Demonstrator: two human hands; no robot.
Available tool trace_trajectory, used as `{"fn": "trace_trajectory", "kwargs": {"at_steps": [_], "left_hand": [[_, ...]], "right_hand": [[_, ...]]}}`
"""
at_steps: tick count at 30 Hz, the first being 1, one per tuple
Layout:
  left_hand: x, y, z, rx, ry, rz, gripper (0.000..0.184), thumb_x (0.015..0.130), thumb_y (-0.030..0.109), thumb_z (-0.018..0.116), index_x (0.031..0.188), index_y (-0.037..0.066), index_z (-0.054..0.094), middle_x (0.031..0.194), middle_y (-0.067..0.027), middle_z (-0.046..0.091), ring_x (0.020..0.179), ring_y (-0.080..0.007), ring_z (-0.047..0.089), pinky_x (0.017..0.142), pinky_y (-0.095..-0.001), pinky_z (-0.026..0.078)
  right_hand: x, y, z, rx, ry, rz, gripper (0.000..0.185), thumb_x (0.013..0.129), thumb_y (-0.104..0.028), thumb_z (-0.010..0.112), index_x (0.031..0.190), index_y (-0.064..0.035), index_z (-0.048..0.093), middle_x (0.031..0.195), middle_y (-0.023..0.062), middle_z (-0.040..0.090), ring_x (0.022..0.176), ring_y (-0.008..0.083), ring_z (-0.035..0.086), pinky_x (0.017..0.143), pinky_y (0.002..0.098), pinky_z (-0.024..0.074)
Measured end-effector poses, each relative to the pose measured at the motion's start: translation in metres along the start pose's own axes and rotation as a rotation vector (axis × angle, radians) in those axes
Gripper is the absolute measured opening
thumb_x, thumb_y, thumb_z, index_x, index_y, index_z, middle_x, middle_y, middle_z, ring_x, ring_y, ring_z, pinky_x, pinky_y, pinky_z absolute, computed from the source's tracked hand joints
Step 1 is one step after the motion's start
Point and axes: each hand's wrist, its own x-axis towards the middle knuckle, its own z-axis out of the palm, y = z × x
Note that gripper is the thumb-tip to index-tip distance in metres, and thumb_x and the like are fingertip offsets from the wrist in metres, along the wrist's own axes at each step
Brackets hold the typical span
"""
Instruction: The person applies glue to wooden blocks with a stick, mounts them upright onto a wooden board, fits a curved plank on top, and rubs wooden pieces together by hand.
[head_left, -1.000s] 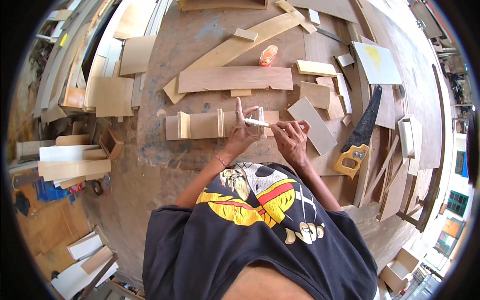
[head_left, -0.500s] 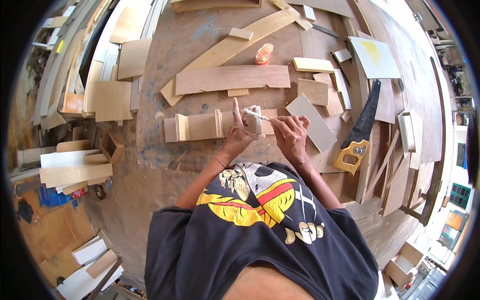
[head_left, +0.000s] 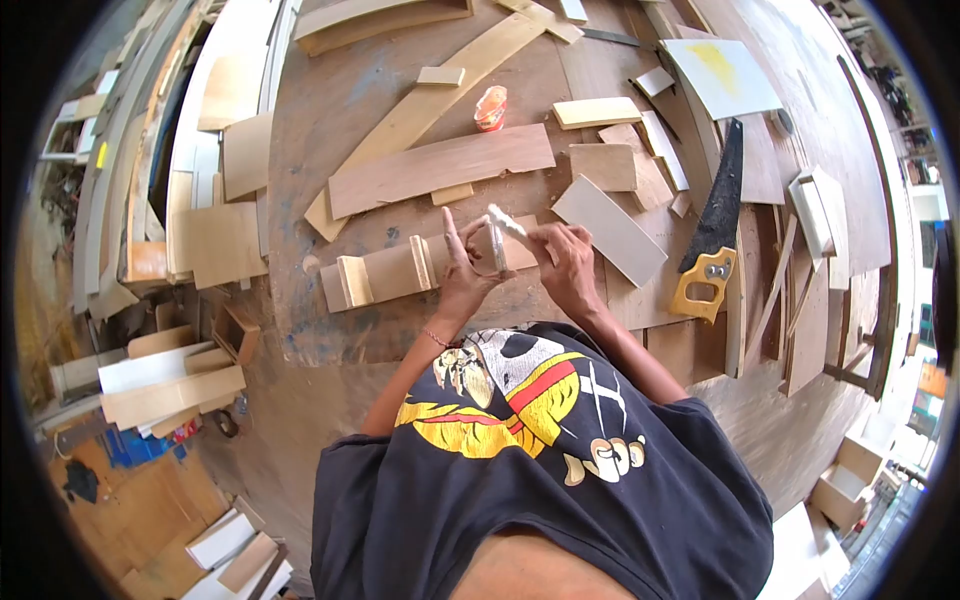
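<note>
Through the head view, I have both hands at work over the bench (head_left: 300,322). The left hand (head_left: 468,282) is half curled, its forefinger stretched far-ward, with thumb and other fingers gripping a small wooden block (head_left: 499,250) by its ends. The right hand (head_left: 566,268) pinches a stick (head_left: 510,223) tipped in white paste, fingers closed about its near end. That tip sits at the block's far end; whether it touches, I can't tell.

The block is over the right part of the board (head_left: 390,265), and I can't make out whether it rests there. Two uprights stand on the board: the left one (head_left: 354,282) near its end, the middle one (head_left: 421,262) near the left hand.

The step in hand, I judge, is coating the block's edge; the next stroke calls for a steady left grip and a light, level stick.

Now for room: the plank (head_left: 440,170) lies just beyond the board, so far-ward travel is tight. The panel (head_left: 610,230) crowds the right hand's far right side. The saw (head_left: 712,228) lies well off to the right, and near-side there's bare bench before the edge.
</note>
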Motion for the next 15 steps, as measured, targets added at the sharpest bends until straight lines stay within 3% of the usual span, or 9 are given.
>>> {"fn": "trace_trajectory", "kwargs": {"at_steps": [9, 15], "left_hand": [[0.0, 0.003, 0.0, 0.098, -0.01, -0.056, 0.133, 0.06, 0.017, 0.086, 0.145, 0.004, -0.015, 0.13, -0.0072, 0.051, 0.085, -0.019, 0.054, 0.08, -0.0297, 0.049], [-0.001, -0.005, 0.002, 0.063, -0.009, -0.069, 0.133, 0.06, 0.016, 0.086, 0.145, 0.005, -0.016, 0.13, -0.0081, 0.051, 0.085, -0.0197, 0.054, 0.079, -0.0306, 0.05]], "right_hand": [[0.019, 0.014, 0.029, 0.067, 0.059, 0.069, 0.007, 0.079, -0.008, 0.065, 0.086, -0.0107, 0.065, 0.08, 0.0044, 0.066, 0.075, 0.0211, 0.062, 0.085, 0.0367, 0.0359], [0.003, 0.003, 0.008, -0.029, -0.035, -0.068, 0.005, 0.08, -0.009, 0.064, 0.084, -0.0124, 0.063, 0.077, 0.0018, 0.063, 0.075, 0.0187, 0.061, 0.087, 0.0425, 0.0343]]}}
